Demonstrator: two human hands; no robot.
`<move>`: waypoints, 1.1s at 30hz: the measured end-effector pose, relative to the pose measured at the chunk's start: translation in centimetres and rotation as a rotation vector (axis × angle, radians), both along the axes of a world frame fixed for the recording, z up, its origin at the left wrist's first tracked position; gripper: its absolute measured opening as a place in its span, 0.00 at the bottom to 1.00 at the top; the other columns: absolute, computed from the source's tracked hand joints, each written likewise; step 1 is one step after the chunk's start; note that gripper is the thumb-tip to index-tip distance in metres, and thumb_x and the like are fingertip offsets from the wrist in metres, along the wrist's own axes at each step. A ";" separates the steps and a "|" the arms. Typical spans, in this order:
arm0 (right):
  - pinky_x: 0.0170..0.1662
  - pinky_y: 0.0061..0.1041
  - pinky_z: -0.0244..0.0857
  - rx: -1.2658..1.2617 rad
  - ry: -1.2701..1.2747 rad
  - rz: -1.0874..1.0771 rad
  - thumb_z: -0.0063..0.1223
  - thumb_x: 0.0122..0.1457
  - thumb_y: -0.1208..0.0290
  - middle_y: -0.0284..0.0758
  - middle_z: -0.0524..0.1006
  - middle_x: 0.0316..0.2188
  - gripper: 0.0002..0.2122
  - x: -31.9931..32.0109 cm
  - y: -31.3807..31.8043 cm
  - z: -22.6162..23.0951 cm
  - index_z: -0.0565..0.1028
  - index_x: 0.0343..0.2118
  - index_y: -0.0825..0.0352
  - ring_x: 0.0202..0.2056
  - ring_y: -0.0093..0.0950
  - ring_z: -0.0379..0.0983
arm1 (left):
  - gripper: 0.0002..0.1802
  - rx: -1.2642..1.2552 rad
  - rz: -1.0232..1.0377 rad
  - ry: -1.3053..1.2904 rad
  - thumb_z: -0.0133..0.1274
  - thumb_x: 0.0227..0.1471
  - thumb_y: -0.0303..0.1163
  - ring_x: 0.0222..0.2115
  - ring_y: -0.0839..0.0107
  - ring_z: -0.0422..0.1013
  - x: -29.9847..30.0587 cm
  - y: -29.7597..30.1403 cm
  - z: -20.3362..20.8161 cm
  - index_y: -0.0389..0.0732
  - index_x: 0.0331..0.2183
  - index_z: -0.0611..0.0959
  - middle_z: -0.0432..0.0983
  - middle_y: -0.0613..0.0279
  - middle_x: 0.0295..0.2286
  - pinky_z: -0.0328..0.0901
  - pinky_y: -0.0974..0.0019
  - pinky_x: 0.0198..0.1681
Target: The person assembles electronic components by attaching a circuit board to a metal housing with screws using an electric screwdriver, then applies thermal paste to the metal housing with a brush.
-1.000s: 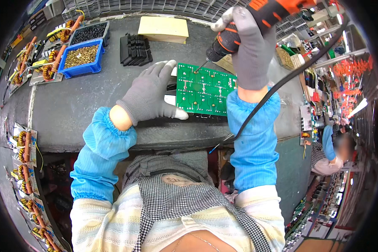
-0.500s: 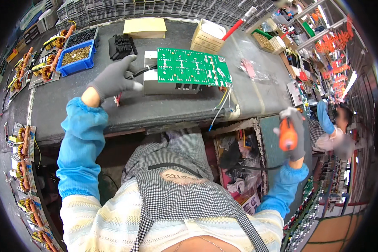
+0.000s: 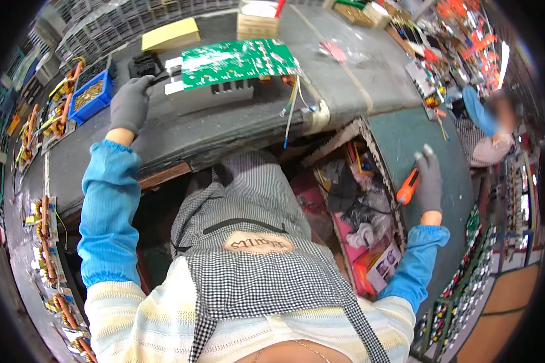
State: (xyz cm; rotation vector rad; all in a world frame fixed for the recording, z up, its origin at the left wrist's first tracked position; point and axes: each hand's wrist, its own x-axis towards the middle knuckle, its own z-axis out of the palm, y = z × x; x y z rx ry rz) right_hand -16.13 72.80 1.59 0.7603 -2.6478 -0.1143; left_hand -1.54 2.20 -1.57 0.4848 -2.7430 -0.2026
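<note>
A green circuit board rests over a grey metal housing on the bench, with yellow, white and blue-tipped wires hanging from its right end. At its left end, the gloved fingertips of my left hand are closed on a short black cable. My right hand, also in a grey glove, is over the green surface at the right, fingers stretched out. Right beside its palm lies an orange corded power screwdriver, not gripped by the fingers.
Black parts and a blue bin of brass-coloured pieces stand at the left. Behind are a yellow block and a small box. Coil assemblies line the left edge. Another person works at the far right.
My right hand has let go of the orange screwdriver and its fingers have straightened. The view has shifted, so the bench sits higher. My left hand stays by the black cable.
</note>
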 end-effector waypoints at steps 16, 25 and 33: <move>0.55 0.39 0.69 -1.733 -1.399 0.589 0.42 0.66 0.41 0.42 0.77 0.49 0.33 2.1 -17.6 -2.7 0.66 0.60 0.68 0.52 0.39 0.74 | 0.18 0.025 0.184 0.419 0.57 0.59 0.36 0.53 0.58 0.70 10.2 0.3 -5.3 0.39 0.50 0.81 0.75 0.55 0.52 0.64 0.60 0.58; 0.26 0.25 0.60 -1.855 -1.163 0.303 0.51 0.67 0.57 0.32 0.68 0.17 0.17 0.9 -22.0 -5.5 0.69 0.27 0.65 0.20 0.25 0.64 | 0.16 0.242 0.255 0.463 0.57 0.60 0.32 0.51 0.60 0.73 10.9 0.2 -5.8 0.37 0.48 0.82 0.76 0.54 0.51 0.65 0.62 0.57; 0.31 0.27 0.69 -0.877 -1.418 -0.328 0.54 0.64 0.62 0.36 0.80 0.26 0.14 7.6 -14.0 -20.4 0.79 0.39 0.71 0.27 0.24 0.76 | 0.17 0.137 0.275 0.092 0.58 0.58 0.37 0.50 0.59 0.73 9.5 0.0 -2.8 0.39 0.46 0.83 0.78 0.55 0.47 0.65 0.60 0.55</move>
